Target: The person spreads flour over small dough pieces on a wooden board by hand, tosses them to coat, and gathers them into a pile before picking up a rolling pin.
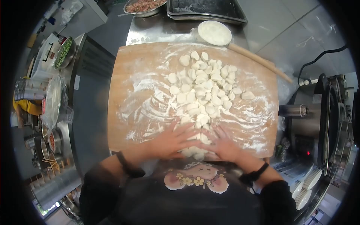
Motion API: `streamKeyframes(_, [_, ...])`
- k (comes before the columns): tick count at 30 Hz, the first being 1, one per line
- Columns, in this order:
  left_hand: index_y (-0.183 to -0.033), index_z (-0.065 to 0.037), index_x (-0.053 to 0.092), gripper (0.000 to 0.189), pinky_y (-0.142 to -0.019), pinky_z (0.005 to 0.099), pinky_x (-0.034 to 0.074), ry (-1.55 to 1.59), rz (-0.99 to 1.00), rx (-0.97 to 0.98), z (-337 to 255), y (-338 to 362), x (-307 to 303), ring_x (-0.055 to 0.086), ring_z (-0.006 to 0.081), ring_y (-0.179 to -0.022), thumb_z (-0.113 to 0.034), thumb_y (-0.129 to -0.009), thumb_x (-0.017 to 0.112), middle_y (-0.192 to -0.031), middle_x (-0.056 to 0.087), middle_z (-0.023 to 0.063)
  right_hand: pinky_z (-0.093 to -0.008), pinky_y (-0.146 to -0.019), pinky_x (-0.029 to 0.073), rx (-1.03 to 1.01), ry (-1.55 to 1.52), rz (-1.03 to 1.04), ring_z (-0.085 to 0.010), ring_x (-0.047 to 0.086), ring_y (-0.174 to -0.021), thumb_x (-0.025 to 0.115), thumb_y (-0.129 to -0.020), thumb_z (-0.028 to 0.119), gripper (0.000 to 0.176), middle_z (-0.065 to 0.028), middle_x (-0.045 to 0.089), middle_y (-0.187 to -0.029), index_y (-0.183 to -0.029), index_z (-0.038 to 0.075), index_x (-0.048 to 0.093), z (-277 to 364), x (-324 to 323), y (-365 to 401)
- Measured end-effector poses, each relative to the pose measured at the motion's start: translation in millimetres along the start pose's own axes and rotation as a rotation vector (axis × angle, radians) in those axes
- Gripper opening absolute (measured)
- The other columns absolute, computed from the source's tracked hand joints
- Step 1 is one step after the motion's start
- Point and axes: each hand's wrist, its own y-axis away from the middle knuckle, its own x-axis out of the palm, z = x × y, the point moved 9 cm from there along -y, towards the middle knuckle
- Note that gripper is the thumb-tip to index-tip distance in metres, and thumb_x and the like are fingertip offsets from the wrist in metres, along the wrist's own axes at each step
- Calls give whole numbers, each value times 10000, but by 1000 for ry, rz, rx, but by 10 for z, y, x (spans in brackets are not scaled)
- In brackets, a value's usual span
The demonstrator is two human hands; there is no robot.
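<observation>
Many small white dough pieces (202, 82) lie in a heap on a floured wooden board (131, 75). My left hand (170, 140) rests palm down at the near left of the heap, fingers spread over the dough pieces. From the right, my right hand (223, 144) lies on the near pieces with its fingers apart. Neither hand grips anything. Some pieces sit between the two hands, close to the board's near edge.
Behind the board stand a bowl of flour (214, 33), a rolling pin (260, 61), dark trays (206, 9) and a bowl of minced filling (144, 5). A metal cooker (309, 112) is at the right. Bowls of greens (63, 52) stand left; a person in yellow (32, 107) is beyond.
</observation>
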Motion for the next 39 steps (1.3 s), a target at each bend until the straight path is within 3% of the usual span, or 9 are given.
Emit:
streamKeyframes(5, [-1435,-203,430,695,-1127,645,185,-261,-276,-215,606,-344,-523,317,364,-1414,-448,-838,688,-1531,327,173,-612,-1156,185,120,210,-76,-380,280,-1431,640,-895,383,531,-129,287,-1567,-1397,381,464,-538,-434,-417])
streamKeyframes(8, [-1411,-140,462,634,-1108,555,279,-273,-545,-384,972,-151,-938,380,361,-1362,-365,-863,689,-1483,393,169,-576,-1150,241,249,266,-419,-351,314,-1418,639,-903,311,513,-141,356,-1529,-1394,318,490,-795,-954,-145])
streamKeyframes(11, [-1396,-113,481,570,-1062,477,360,39,-668,-576,1258,337,-924,439,342,-1302,-295,-889,670,-1416,459,172,-511,-1116,338,532,-187,-644,-335,385,-1372,613,-939,251,485,-148,433,-1471,-1407,203,495,-1242,-982,440])
streamKeyframes(13, [-1393,-122,484,548,-1035,459,388,281,-653,-667,1212,531,-714,461,326,-1275,-278,-898,656,-1388,475,178,-438,-1062,415,835,-897,-759,-319,475,-1293,560,-982,224,483,-163,473,-1423,-1428,78,444,-1540,-561,918])
streamKeyframes(15, [-1390,-83,478,489,-991,447,431,980,-571,-1011,1209,760,-168,509,316,-1221,-237,-941,598,-1318,527,182,-426,-1043,434,876,-1292,-802,-321,502,-1262,539,-996,252,502,-173,485,-1405,-1443,62,413,-1542,-350,1083])
streamKeyframes(18, [-1425,-66,434,516,-966,401,438,1452,-658,-1070,947,630,-66,572,288,-1142,-193,-952,594,-1284,565,176,-439,-1005,470,877,-1868,-707,-341,531,-1231,511,-1009,311,563,-192,496,-1385,-1475,47,338,-1462,-83,859])
streamKeyframes(22, [-1478,-77,349,576,-951,423,463,1909,-544,-976,827,160,107,594,308,-1129,-198,-959,569,-1309,551,200,-533,-929,512,604,-2162,-350,-355,516,-1249,495,-1008,365,632,-197,468,-1410,-1517,84,246,-934,-232,-22])
streamKeyframes(28, [-1521,-91,261,594,-939,413,494,1864,-612,-830,728,-409,-191,609,302,-1126,-149,-979,494,-1285,572,195,-558,-905,516,401,-2112,-426,-328,515,-1230,572,-970,326,645,-134,391,-1474,-1509,128,280,-865,-388,-432])
streamKeyframes(39, [-1187,70,617,318,-939,314,492,1402,-761,-429,1308,-718,-1026,621,203,-1092,-133,-947,571,-1211,641,134,-525,-998,453,362,-1891,-588,-269,479,-1275,610,-952,323,539,-78,407,-1452,-1394,42,480,-1235,-1199,-640])
